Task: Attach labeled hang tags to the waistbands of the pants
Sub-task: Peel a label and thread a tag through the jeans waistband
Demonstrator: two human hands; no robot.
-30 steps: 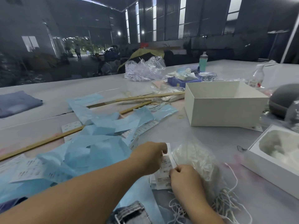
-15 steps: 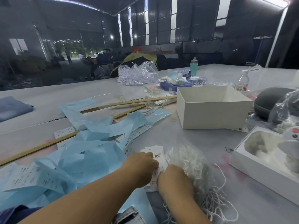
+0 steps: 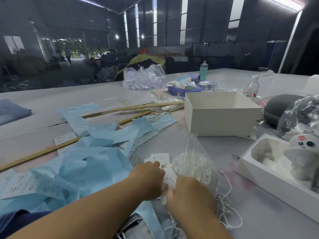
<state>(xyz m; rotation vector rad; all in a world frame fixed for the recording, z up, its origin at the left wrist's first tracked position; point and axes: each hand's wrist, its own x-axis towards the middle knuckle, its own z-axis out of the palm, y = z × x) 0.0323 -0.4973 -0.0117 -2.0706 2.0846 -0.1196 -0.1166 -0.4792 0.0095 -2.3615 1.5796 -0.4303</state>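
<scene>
Both my hands meet over a small stack of white printed hang tags (image 3: 164, 167) near the table's front edge. My left hand (image 3: 148, 180) grips the stack's left side with curled fingers. My right hand (image 3: 189, 194) pinches the tags' lower end. To the right of the tags lies a clear plastic bag of white strings (image 3: 195, 164), with loose strings (image 3: 227, 213) trailing beside my right wrist. A denim waistband of the pants (image 3: 136, 228) shows at the bottom edge, below my arms.
Crumpled light-blue backing paper and label strips (image 3: 89, 163) cover the left. Wooden rulers (image 3: 39, 154) cross the table. An open white box (image 3: 221, 114) stands behind the bag. A white tray with a plush toy (image 3: 279, 171) sits at the right. Bottles and bagged tags lie farther back.
The view moved closer and tilted up. My hands drew together over the tag stack, and the top tag's printed face now shows above my left fingers.
</scene>
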